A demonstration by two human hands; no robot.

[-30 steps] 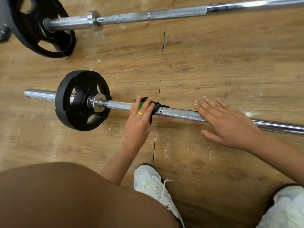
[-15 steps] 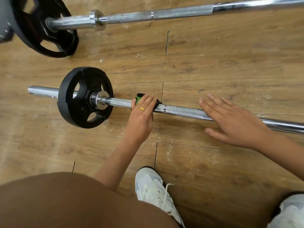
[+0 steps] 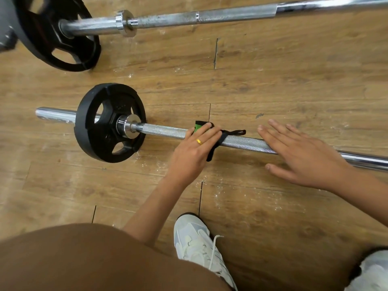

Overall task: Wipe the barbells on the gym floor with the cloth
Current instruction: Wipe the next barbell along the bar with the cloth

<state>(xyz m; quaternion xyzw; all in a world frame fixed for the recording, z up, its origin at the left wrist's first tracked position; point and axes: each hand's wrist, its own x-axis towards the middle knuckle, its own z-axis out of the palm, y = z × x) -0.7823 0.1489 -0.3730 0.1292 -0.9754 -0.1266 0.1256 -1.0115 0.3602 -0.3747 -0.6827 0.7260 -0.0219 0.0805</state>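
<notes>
Fingers of left hand: straight, close together, laid across the cloth and pressing it onto the knurled shaft of the near barbell. Thumb not visible. Cloth sits on the shaft between the black plate and the right hand, black tail hanging loose. Right fingers are straight and slightly spread, palm flat on the shaft, probably bracing it against rolling. Far barbell lies well apart on the wood floor, no cloth on it.

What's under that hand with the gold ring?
A black-and-green cloth, pressed by the left hand onto the near barbell's knurled bar. Only the cloth's edges peek out past the fingers; its middle and the stretch of bar beneath are covered.
</notes>
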